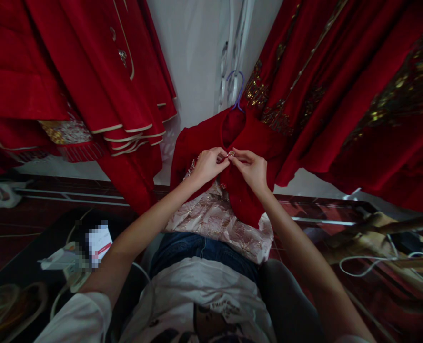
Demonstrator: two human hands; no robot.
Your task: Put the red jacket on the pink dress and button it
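A red velvet garment [247, 138] hangs on a purple hanger [237, 88] in front of me, its pale brocade lining [218, 219] draped over my lap. My left hand [207, 164] and my right hand [252, 166] meet at the garment's front just below the collar. Both pinch a small beaded fastening [231, 153] between fingertips. The fingers of both hands are closed around it and the red cloth beside it.
More red embroidered garments hang at the left [90, 71] and right [340, 85]. A white wall [197, 47] is behind. On the floor lie a power strip with white cables [68, 262] at left and a white cable [368, 267] at right.
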